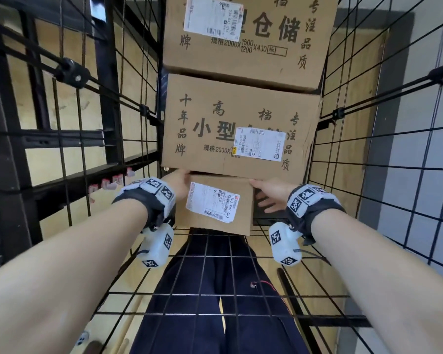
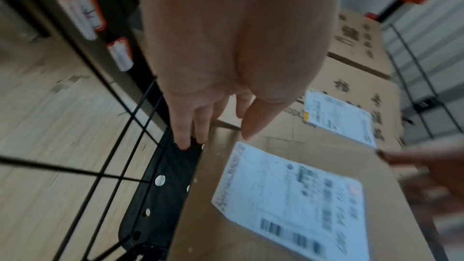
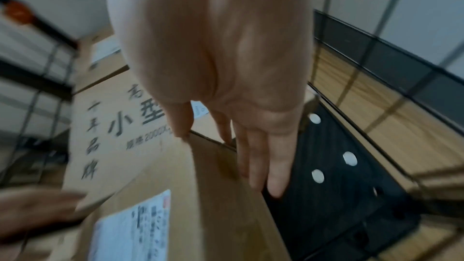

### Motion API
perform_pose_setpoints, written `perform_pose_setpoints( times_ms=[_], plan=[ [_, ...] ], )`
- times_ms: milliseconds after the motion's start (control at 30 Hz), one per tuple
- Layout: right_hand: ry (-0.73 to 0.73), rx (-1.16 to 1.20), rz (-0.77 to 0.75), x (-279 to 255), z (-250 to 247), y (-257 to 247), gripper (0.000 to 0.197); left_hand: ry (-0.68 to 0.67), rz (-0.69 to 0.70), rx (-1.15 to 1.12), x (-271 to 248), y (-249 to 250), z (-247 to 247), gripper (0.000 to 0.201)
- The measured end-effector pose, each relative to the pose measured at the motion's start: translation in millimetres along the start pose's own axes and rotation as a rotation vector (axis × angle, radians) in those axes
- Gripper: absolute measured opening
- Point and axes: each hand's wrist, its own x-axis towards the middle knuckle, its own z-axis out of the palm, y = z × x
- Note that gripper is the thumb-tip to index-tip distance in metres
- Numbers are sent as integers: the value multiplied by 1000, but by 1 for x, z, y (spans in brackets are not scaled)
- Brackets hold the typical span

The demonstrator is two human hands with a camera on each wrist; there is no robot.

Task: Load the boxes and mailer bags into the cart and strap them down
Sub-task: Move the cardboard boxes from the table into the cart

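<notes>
Head view showed the small box [image 1: 215, 204] at frame centre, low inside the wire cart [image 1: 384, 149], set against the middle box [image 1: 238, 129] with the top box [image 1: 246, 34] above it. Left hand [image 1: 177, 183] and right hand [image 1: 269, 194] flanked its sides, fingers [image 3: 273, 176] extended flat, pressing rather than clenched. Risk, as judged: the flat-palm hold relies on squeeze alone, so slackening could drop the box onto the black base plate [image 2: 160, 182]. No mailer bags or strap visible.
</notes>
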Motion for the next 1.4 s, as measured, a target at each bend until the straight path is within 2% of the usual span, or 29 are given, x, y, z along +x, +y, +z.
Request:
perform_pose_setpoints(
  times_ms=[67,200,233,333,433,500,567,667,767,933,1100,1167,1233,1267,1333,1400],
  plan=[
    [68,-231,-114,-7,1,-6,53,-44,141,201,-5,8,3,50],
    [109,-733,-366,-14,-1,-12,61,-210,327,639,-9,18,16,96],
    [112,-913,-421,-16,-1,-12,64,-231,390,760,-10,22,21,100],
    [94,-1366,-488,-18,-4,-13,73,-215,554,1002,-11,35,35,89],
    [149,-1473,-541,-18,-8,-13,63,-180,688,1168,-11,43,48,75],
    [156,-1383,-566,-14,-8,-9,51,-194,744,1249,-11,51,54,74],
    [107,-1209,-529,-7,-6,-4,46,-263,702,1312,-8,59,58,72],
    [62,-1072,-443,4,-1,2,52,-358,550,1319,1,68,63,62],
    [12,-1072,-358,12,6,4,60,-401,436,1310,6,69,60,68],
    [-39,-1039,-332,12,12,-4,66,-391,349,1201,5,60,54,68],
    [122,-1008,-406,-18,7,-21,41,-240,285,1010,-15,57,32,55],
    [205,-988,-393,-39,-1,-31,42,-148,243,859,-32,56,20,46],
    [269,-972,-372,-66,-9,-42,49,-33,220,638,-54,58,4,51],
    [299,-966,-382,-82,-12,-47,51,1,218,557,-69,61,-7,45],
    [361,-962,-428,-114,-14,-57,48,82,240,456,-100,66,-27,31],
    [418,-963,-480,-150,-14,-64,45,176,280,389,-139,72,-47,31]
  ],
)
